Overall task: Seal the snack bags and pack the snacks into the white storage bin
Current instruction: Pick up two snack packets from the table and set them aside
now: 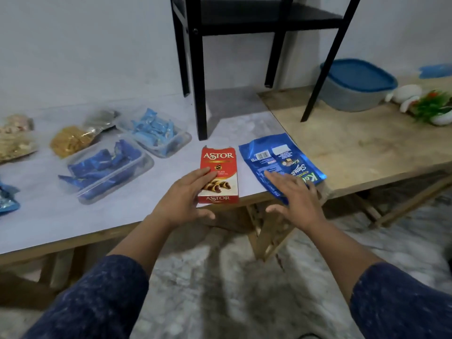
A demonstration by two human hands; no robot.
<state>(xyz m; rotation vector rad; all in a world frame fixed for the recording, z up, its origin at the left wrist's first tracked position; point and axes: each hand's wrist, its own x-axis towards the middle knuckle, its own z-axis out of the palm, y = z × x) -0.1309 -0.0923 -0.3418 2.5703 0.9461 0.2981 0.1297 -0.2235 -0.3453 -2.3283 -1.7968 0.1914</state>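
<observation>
Grey-white worktop [73, 216] against a pale wall, with a lower bare wooden table [367, 148] butting its right edge.

Near edge: both forearms reach in, dark blue speckled sleeves [97, 297] pushed up to mid-forearm.
- Left hand [186, 196]: palm down, fingers spread and loosely curved over the lower left of a red box [220, 177], thumb below the worktop's front edge. Fingertips look to touch the box face; no closed grip.
- Right hand [297, 199]: palm down, fingers splayed flat over the near end of a blue foil snack bag [276, 162], thumb out to the left. Open, holding nothing; motion-blurred, so contact unclear.

Box lies flat at the front edge, "ASTOR" printed on top face and near end, part of "CHOCOLATE" visible, wafer-roll picture. Its far-end flap looks open. Bag lies flat at the worktop's front-right corner, barcode up, lettering upside down; only "Ka…" is readable.

Left of the box: two clear plastic trays, the near tray [107, 170] with dark blue wrapped snacks, the far tray [156, 135] with light blue ones. Further left: clear bag of golden snacks [71, 140], more bags at the left edge.

Back: black shelf frame [200, 69] stands on the worktop. On the wooden table, a grey tub with blue lid [357, 86] and a small plant [433, 108].
</observation>
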